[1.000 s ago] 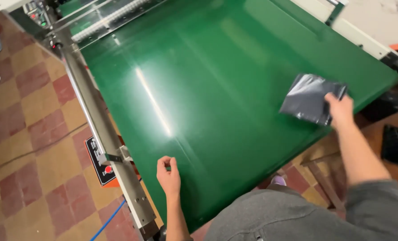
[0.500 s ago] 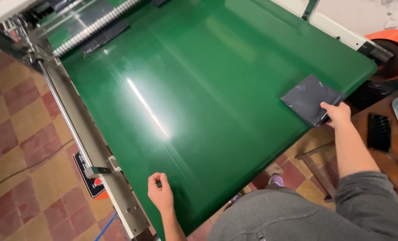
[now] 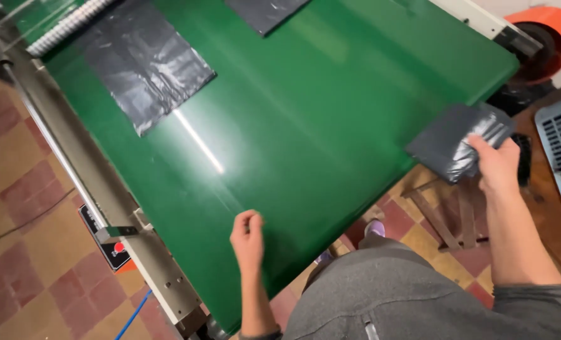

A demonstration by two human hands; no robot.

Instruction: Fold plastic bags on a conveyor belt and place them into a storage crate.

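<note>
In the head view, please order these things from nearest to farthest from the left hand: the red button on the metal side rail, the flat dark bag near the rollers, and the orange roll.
From the left hand:
1. Red button, on the metal side rail to its left.
2. Flat dark bag, up the green belt near the rollers.
3. Orange roll, at the far right corner.

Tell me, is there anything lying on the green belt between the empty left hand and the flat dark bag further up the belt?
Nothing visible does. The left hand hovers over bare green belt, loosely curled. Between it and the flat dark bag only shiny belt surface shows. The right hand holds a folded dark bag at the belt's edge.
</note>
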